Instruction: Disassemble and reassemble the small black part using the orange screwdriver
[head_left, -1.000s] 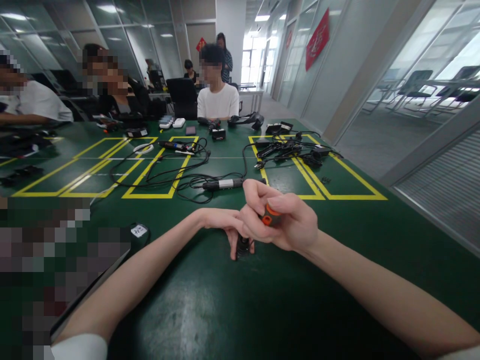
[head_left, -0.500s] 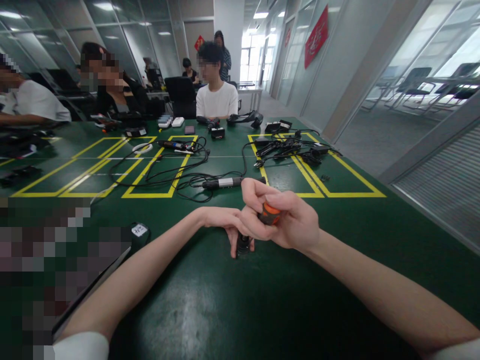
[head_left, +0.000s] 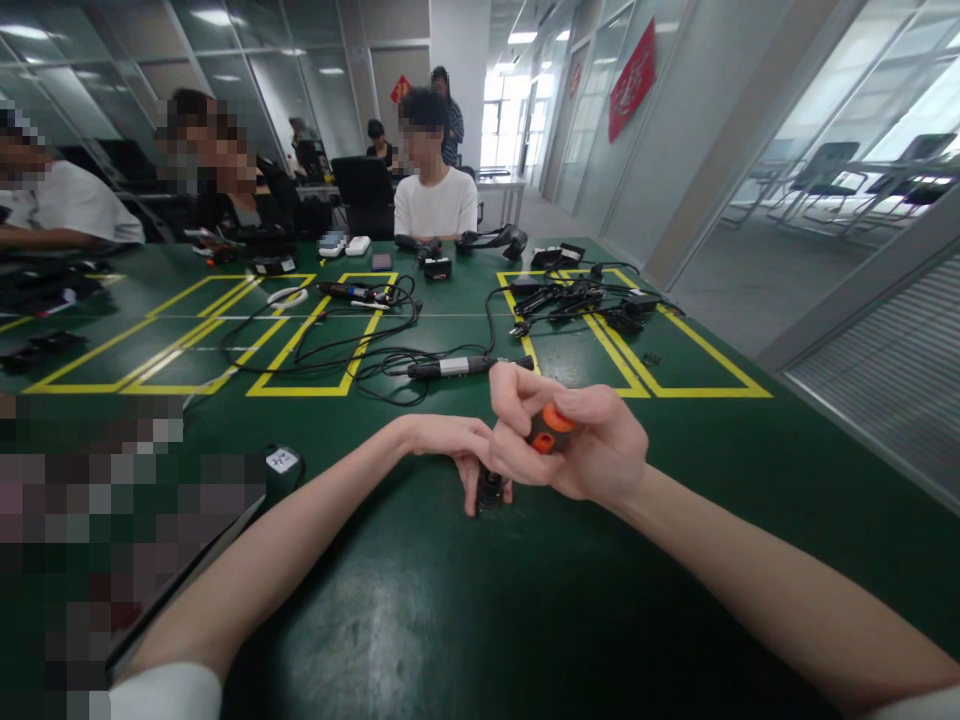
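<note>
My right hand [head_left: 577,445] is closed around the orange-and-black handle of a screwdriver [head_left: 550,430], held upright over a small black part [head_left: 489,490]. That part stands on the green table [head_left: 525,600]. My left hand [head_left: 450,445] pinches the small black part from the left, fingers down on either side of it. The screwdriver's shaft is hidden behind my fingers.
A black pen-shaped tool [head_left: 450,367] with tangled cables lies just beyond my hands inside yellow tape rectangles. More cables and adapters [head_left: 581,295] lie at the far right. A small black labelled device [head_left: 281,461] sits to the left. Several people sit along the far and left sides.
My right hand has turned slightly around the screwdriver handle, showing more of its orange end. The left hand and the black part stay in place.
</note>
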